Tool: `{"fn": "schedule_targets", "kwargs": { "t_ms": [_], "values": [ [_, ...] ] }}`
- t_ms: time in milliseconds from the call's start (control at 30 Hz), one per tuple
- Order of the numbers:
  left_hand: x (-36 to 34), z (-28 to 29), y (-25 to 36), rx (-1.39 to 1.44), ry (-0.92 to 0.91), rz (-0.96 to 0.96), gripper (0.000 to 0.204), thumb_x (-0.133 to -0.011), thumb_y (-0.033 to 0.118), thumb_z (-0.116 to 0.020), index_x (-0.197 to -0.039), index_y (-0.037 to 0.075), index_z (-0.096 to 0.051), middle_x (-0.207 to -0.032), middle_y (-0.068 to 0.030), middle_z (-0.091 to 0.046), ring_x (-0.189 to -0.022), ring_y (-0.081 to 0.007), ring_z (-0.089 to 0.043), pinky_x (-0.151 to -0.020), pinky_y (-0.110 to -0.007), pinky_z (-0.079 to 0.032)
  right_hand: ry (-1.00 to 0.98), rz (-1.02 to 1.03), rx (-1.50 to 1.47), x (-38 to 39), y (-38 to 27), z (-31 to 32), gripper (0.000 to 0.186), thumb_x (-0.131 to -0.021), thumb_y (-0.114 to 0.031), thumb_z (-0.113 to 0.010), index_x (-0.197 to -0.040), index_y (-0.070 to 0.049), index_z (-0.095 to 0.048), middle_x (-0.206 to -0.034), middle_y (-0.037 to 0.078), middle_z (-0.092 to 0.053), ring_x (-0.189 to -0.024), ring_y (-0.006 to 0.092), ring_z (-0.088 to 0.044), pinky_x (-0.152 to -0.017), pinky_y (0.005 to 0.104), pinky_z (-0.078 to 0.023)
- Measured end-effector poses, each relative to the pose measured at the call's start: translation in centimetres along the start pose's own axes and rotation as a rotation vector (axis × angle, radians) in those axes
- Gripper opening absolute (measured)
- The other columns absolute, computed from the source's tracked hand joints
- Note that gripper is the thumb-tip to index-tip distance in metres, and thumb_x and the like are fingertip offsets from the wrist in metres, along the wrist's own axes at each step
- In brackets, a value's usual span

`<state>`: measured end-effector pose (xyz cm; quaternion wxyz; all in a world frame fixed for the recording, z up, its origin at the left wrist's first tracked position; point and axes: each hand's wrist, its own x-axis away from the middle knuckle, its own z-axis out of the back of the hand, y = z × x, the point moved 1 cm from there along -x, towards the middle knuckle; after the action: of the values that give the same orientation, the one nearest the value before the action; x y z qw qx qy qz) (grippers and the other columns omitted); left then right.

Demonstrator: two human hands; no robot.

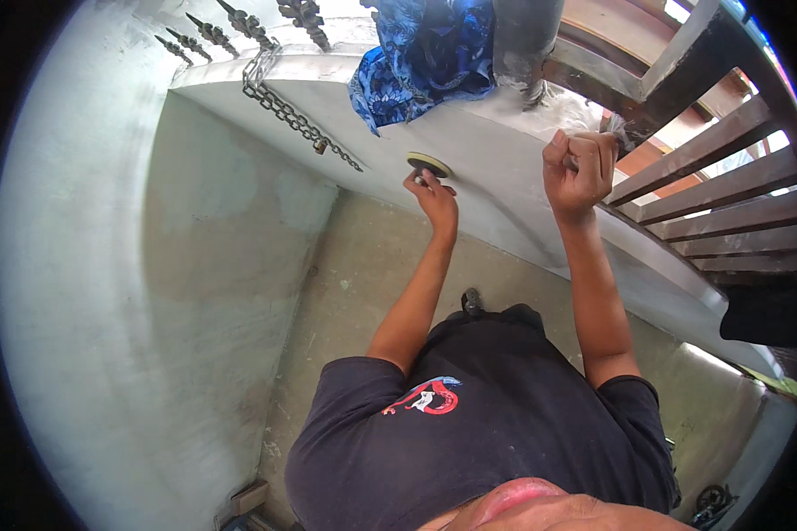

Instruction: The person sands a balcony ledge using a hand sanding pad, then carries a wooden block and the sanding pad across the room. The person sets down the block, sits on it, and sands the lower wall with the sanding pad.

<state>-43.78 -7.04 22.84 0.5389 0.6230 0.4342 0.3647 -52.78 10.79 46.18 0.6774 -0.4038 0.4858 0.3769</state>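
Note:
My left hand (436,202) is closed on a small round pad (429,164), dark with a pale yellow rim, close to the white wall face (496,190). Whether the pad touches the wall, I cannot tell. Farther right, my right hand (581,173) is raised with its fingers curled, by the top of the wall and the foot of the brown slatted gate (722,150). Pale, wispy material (624,131) shows just behind its knuckles; what the fingers hold, if anything, is hidden.
On the ledge, blue patterned cloth (425,62) hangs beside a dark post (527,40). A metal chain (283,111) with a padlock (320,146) dangles from dark spikes (243,22). A grey-green wall (212,230) rises at left. Something black (766,314) hangs at right.

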Motion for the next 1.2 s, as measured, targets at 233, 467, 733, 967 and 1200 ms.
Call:
{"fn": "schedule_targets", "kwargs": {
  "t_ms": [233,467,733,967,1200],
  "values": [
    [-3.8,1.8,3.9,-0.118,0.07,-0.105,0.033,-0.107,0.027,-0.044,-0.125,0.0,-0.037,-0.102,-0.0201,-0.06,-0.068,-0.021,-0.062,-0.057,-0.032,-0.05,0.007,0.011,-0.018,-0.2,0.1,0.1,0.021,-0.082,-0.009,-0.071,-0.075,-0.011,-0.051,-0.073,0.003,-0.054,-0.067,0.0232,-0.052,-0.065,0.0362,-0.041],
    [-14.9,6.5,10.8,-0.246,0.262,-0.48,0.035,-0.106,0.023,-0.043,-0.129,-0.004,-0.038,-0.12,-0.0268,-0.055,-0.107,-0.0338,-0.059,-0.093,-0.042,-0.045,-0.013,-0.005,-0.013,-0.6,-0.5,0.1,0.021,-0.082,-0.009,-0.071,-0.075,-0.01,-0.051,-0.072,0.004,-0.053,-0.069,0.0249,-0.052,-0.067,0.0377,-0.041],
    [-13.0,3.6,10.8,-0.248,0.274,-0.432,0.032,-0.106,0.022,-0.041,-0.127,-0.003,-0.038,-0.117,-0.0287,-0.055,-0.104,-0.0376,-0.059,-0.091,-0.044,-0.046,0.009,0.016,-0.011,-0.5,-0.3,0.1,0.02,-0.082,-0.008,-0.069,-0.074,-0.01,-0.051,-0.072,0.004,-0.053,-0.068,0.0249,-0.052,-0.066,0.0381,-0.041],
    [-12.5,3.8,12.4,-0.316,0.259,-0.42,0.031,-0.106,0.024,-0.042,-0.123,-0.002,-0.039,-0.111,-0.0281,-0.058,-0.099,-0.0393,-0.061,-0.087,-0.045,-0.047,0.009,0.02,-0.02,-0.5,-0.3,0.2,0.021,-0.082,-0.008,-0.069,-0.074,-0.01,-0.05,-0.071,0.005,-0.052,-0.068,0.0252,-0.052,-0.065,0.0381,-0.041],
    [-12.4,3.4,13.0,-0.299,0.249,-0.461,0.033,-0.106,0.025,-0.044,-0.124,-0.002,-0.04,-0.109,-0.0289,-0.059,-0.098,-0.0372,-0.062,-0.086,-0.044,-0.048,0.021,0.011,-0.011,-0.7,-0.5,0.1,0.021,-0.082,-0.008,-0.069,-0.074,-0.01,-0.05,-0.07,0.005,-0.051,-0.068,0.0258,-0.052,-0.065,0.0386,-0.041]
  ]
}}
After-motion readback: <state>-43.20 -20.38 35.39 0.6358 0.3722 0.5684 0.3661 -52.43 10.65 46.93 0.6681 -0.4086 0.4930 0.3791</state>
